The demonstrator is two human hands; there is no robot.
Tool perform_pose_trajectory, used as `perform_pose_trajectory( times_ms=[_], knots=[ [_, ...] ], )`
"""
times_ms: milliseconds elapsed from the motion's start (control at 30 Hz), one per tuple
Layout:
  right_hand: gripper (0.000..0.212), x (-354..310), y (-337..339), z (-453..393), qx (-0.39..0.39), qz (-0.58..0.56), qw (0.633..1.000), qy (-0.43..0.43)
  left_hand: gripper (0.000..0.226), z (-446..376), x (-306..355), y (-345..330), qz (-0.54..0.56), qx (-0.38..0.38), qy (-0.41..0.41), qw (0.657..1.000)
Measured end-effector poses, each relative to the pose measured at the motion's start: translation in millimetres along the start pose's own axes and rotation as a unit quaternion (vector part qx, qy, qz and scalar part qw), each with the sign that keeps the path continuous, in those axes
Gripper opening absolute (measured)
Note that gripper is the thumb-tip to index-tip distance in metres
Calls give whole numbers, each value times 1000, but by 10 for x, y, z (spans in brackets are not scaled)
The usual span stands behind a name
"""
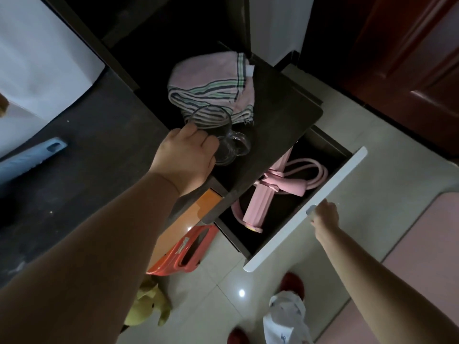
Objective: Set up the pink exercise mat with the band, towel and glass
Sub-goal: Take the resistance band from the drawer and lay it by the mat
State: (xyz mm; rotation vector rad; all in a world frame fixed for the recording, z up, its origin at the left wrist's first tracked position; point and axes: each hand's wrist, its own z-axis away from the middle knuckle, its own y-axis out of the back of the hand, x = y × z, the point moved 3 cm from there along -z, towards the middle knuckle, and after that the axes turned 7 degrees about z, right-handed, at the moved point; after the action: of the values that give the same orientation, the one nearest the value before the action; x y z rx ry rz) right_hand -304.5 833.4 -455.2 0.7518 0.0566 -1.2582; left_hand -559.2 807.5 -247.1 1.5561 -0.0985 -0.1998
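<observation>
Head view | right hand (324,217) closed on drawer handle (311,209), drawer open | pink band (285,180) lies inside | left hand (185,157) wrapped around glass (218,135) on dark cabinet top (278,115) | towel (211,85) behind, untouched | mat edge (427,244) right; nothing placed yet

The towel (211,88) lies on the tabletop (278,115), toward its far end, and the glass (218,137) stands just in front of it, nearer the viewer, overlapping the towel's near edge in view. The left hand (185,160) wraps the glass from the left. Below and to the right of the tabletop, a drawer (305,212) is pulled out, with the band (280,187) lying inside it. The right hand (324,217) is on the drawer's front panel, at its handle (311,209). The mat (419,256) lies on the floor (231,281), right of the drawer.
</observation>
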Motion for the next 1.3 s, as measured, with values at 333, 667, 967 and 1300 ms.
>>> perform_pose_trajectory(
  times_ms=[333, 667, 967, 1300],
  knots=[
    [40, -222, -107, 746, 39, 556, 666, 496, 39, 193, 364, -180, 25, -41, 0, 999],
    [41, -245, -64, 840, -54, 695, 556, 454, 40, 194, 409, -116, 18, -115, 50, 992],
    [39, 48, 152, 744, -67, 798, 482, 356, 27, 188, 437, -67, -9, -143, 64, 988],
    [42, 694, 691, 592, -99, 820, 490, 279, 34, 176, 502, -41, -10, -124, 149, 981]
  ],
)
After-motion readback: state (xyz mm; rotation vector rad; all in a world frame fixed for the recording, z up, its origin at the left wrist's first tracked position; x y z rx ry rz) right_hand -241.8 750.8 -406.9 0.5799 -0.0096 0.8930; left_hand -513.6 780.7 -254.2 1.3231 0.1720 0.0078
